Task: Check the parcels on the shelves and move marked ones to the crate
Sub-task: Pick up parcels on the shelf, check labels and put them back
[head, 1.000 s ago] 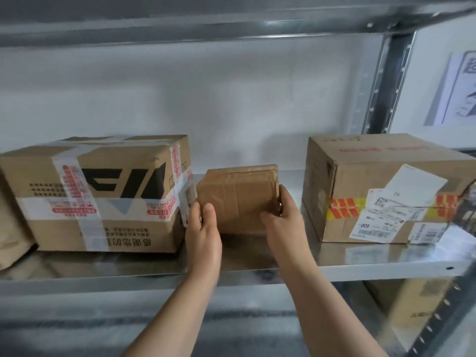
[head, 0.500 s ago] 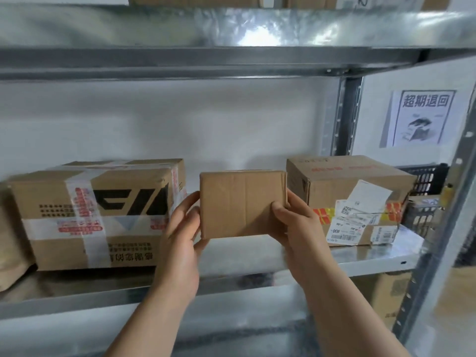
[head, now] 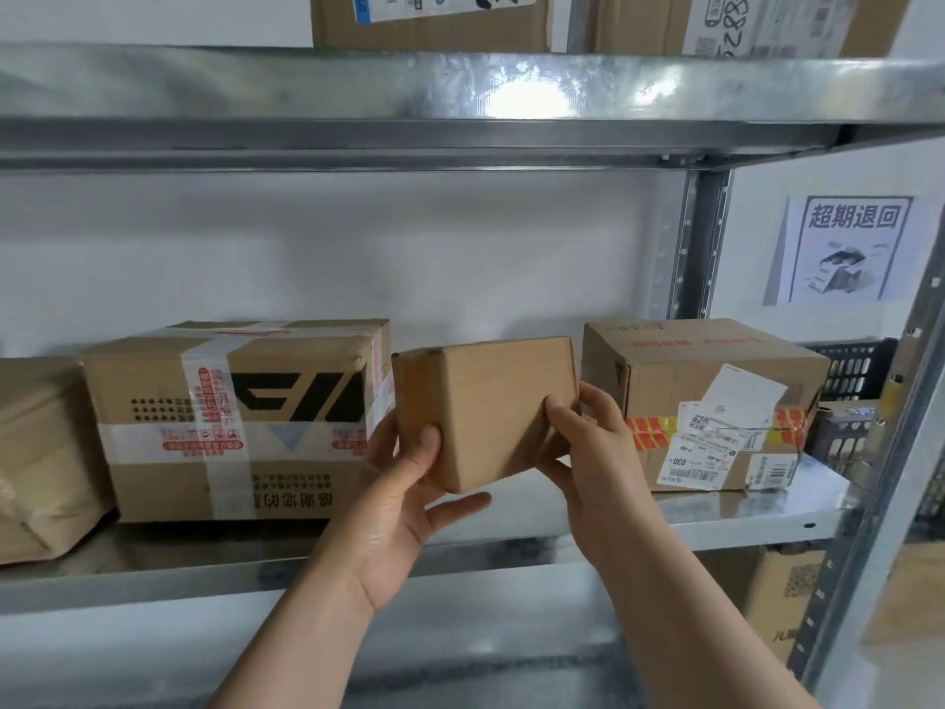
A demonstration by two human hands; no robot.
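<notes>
A small plain brown parcel point(head: 491, 406) is held up in front of the middle shelf point(head: 741, 519), clear of its surface and turned so one corner edge faces me. My left hand point(head: 404, 493) grips its lower left side, thumb on the front face. My right hand point(head: 588, 452) holds its right side. The faces I see carry no label or mark. A large taped parcel point(head: 235, 417) sits on the shelf to the left. A labelled parcel with red and yellow tape point(head: 705, 401) sits to the right. A black crate point(head: 854, 371) stands beyond the shelf's right end.
A brown paper-wrapped parcel point(head: 41, 452) lies at the far left of the shelf. Two labelled boxes point(head: 434, 17) stand on the shelf above. A steel upright point(head: 895, 401) runs down the right side. A printed notice point(head: 849, 248) hangs on the wall. More boxes point(head: 787, 596) sit lower right.
Both hands lifted the small parcel off the shelf and rotated it, so a corner edge now faces me instead of one flat face. The view has tilted upward.
</notes>
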